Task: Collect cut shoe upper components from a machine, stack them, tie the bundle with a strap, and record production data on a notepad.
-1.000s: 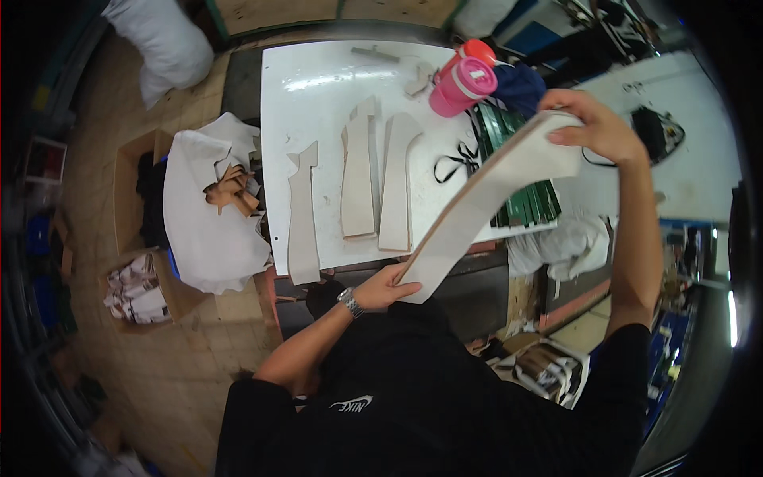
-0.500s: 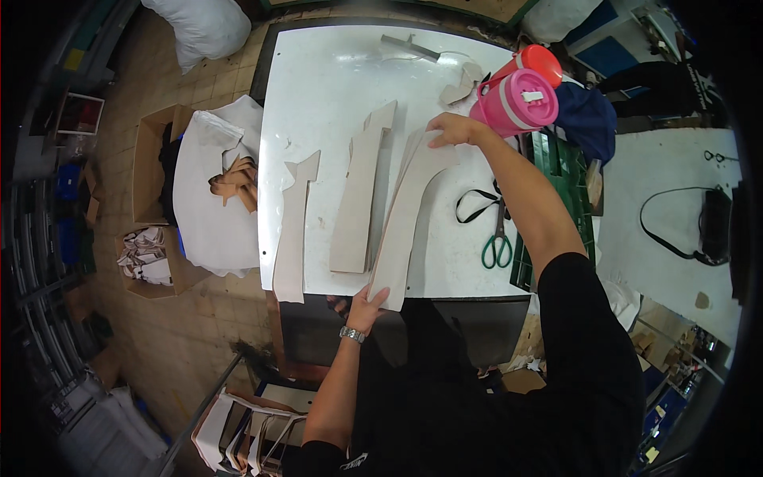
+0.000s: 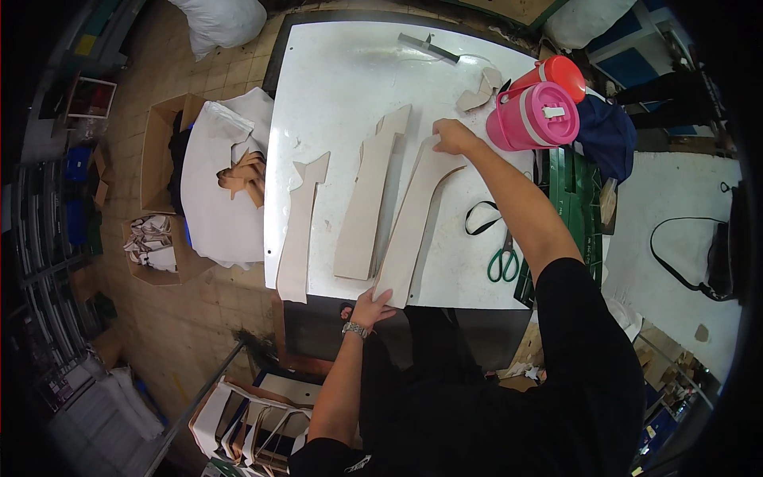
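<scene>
A stack of long, curved beige cut pieces (image 3: 419, 215) lies slantwise on the white table (image 3: 477, 274), its layers showing along one edge. My right hand (image 3: 457, 137) is closed on its far end, thumb hidden. At the near end, by the table's front edge, my left hand (image 3: 372, 308) grips the stack's lower corner, thumb on top. Just left lies another beige stack (image 3: 367, 211) with a stepped far end. Further left is a narrower beige piece (image 3: 300, 230) with a forked tip. I cannot tell whether the material is leather or board.
Green-handled scissors (image 3: 503, 262) and a black strap (image 3: 479, 219) lie right of the stack. Pink (image 3: 531, 118) and red (image 3: 562, 75) jugs stand at the far right, near a green crate (image 3: 576, 207). A metal tool (image 3: 429, 48) and beige scraps (image 3: 479, 90) lie at the back.
The view has shifted slightly. Layers that were fanned out at the stack's far end now lie more evenly together. Both hands still hold its ends.
</scene>
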`<state>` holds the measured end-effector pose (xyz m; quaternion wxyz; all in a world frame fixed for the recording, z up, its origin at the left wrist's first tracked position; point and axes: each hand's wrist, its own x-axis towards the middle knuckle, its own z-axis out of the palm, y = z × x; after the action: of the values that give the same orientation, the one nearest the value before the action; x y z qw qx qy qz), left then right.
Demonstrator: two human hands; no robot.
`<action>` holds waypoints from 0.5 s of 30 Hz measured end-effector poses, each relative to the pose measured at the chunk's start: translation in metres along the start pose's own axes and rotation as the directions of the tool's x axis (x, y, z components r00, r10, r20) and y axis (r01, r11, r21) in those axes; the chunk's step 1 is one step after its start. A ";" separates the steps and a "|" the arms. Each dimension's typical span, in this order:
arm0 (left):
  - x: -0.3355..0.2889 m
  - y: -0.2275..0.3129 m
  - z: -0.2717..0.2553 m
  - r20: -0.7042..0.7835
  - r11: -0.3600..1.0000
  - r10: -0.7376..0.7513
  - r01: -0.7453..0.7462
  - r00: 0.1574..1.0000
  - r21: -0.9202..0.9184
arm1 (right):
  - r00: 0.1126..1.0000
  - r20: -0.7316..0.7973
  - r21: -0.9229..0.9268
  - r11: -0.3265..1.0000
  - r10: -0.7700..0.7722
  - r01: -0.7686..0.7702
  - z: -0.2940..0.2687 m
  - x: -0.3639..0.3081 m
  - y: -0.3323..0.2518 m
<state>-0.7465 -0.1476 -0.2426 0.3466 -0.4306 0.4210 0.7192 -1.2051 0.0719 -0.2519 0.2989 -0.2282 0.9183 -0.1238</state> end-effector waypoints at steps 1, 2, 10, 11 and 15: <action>0.001 0.000 0.001 -0.008 1.000 -0.012 0.012 1.000 0.015 | 0.998 -0.031 -0.015 0.998 0.054 -0.054 -0.001 -0.004 -0.002; 0.002 -0.001 0.002 -0.015 0.999 -0.024 0.024 1.000 0.032 | 0.998 -0.035 -0.013 0.998 0.059 -0.059 -0.003 -0.008 -0.003; -0.022 -0.013 -0.018 -0.226 0.459 0.177 0.123 0.958 0.880 | 0.874 -0.485 -0.121 0.988 0.025 -0.095 0.005 -0.087 -0.054; -0.036 -0.007 -0.016 -0.220 0.396 0.154 0.144 0.963 0.907 | 0.849 -0.528 -0.096 0.994 -0.008 -0.051 0.017 -0.108 -0.058; -0.079 -0.018 -0.087 -0.234 0.526 0.302 0.043 0.924 0.849 | 0.966 -0.214 0.213 0.958 -0.147 0.193 0.102 -0.198 -0.121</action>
<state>-0.6719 -0.2298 -0.1997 0.3733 -0.2985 0.8005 0.3615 -0.9601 0.0557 -0.1913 0.2199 -0.2567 0.8993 -0.2776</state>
